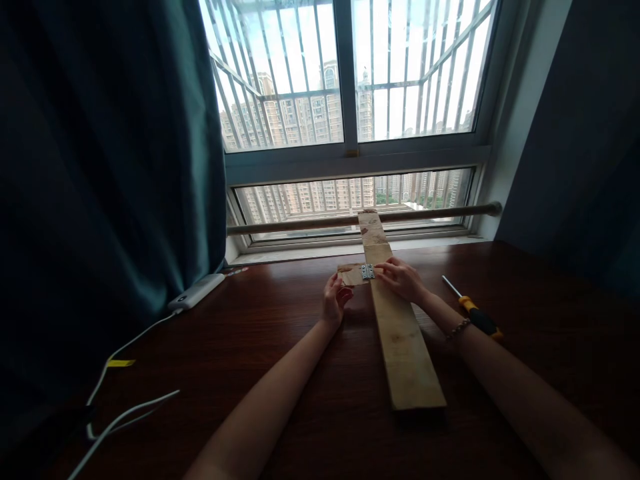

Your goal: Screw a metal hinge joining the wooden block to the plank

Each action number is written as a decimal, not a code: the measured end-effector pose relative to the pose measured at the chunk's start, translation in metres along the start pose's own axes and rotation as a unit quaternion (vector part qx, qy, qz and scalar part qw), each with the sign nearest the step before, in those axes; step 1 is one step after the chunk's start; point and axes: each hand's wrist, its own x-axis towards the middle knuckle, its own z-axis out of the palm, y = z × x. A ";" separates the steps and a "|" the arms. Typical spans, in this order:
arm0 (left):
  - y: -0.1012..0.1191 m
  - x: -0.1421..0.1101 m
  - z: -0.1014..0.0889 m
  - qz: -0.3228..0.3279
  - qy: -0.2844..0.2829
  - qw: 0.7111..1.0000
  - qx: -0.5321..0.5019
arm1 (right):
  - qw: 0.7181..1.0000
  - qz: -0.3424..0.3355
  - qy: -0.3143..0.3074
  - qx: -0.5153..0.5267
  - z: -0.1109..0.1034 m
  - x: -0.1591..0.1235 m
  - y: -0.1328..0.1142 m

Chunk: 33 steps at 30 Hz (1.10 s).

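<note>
A long wooden board [407,353] lies lengthwise in front of me, its far end reaching the rail by the window. A small wooden piece [351,274] sits at its left side, and a metal hinge [368,271] spans the two. My left hand [336,299] is closed on the outer end of the small piece, thumb and fingers at its edge. My right hand [400,279] rests on the board, fingertips together at the hinge's right leaf. Whether anything tiny is between those fingertips is hidden. A screwdriver [480,317] with a yellow and black handle lies right of my right hand.
The dark wooden tabletop [300,427] runs up to the window sill, where a horizontal rail [300,225] crosses. At the left are a white power strip [197,293], its white cable [130,343], a yellow tag [121,363] and a blue curtain [195,167].
</note>
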 end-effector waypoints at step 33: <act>0.005 -0.034 0.024 0.174 -0.049 0.955 0.233 | 0.999 0.009 0.022 0.037 0.005 -0.002 0.006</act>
